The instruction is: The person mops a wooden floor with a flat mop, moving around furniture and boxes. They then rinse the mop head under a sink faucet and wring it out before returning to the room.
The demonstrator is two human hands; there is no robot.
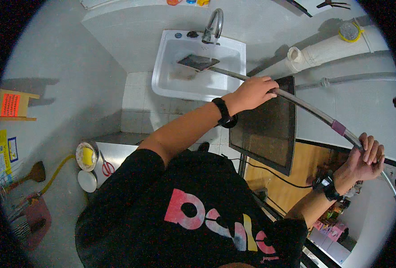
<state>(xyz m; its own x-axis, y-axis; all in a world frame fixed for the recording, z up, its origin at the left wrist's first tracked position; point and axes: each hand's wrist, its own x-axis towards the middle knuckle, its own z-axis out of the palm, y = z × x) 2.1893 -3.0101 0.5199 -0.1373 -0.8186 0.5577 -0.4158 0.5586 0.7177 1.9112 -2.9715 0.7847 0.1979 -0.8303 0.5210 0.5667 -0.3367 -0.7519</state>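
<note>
A flat mop's dark rectangular head lies tilted in the white sink basin. Water runs from the curved metal faucet onto it. From the head, the mop's metal pole slants over the sink's right edge toward my right side. My left hand grips the pole just outside the sink. Higher up, past a purple band on the pole, my right hand is closed around it. Each wrist wears a black band.
A dark glass door panel stands right of the sink, with a black cable below it. White pipes run along the right wall. Red-handled scissors and a bowl with a yellow sponge sit on a metal surface at left.
</note>
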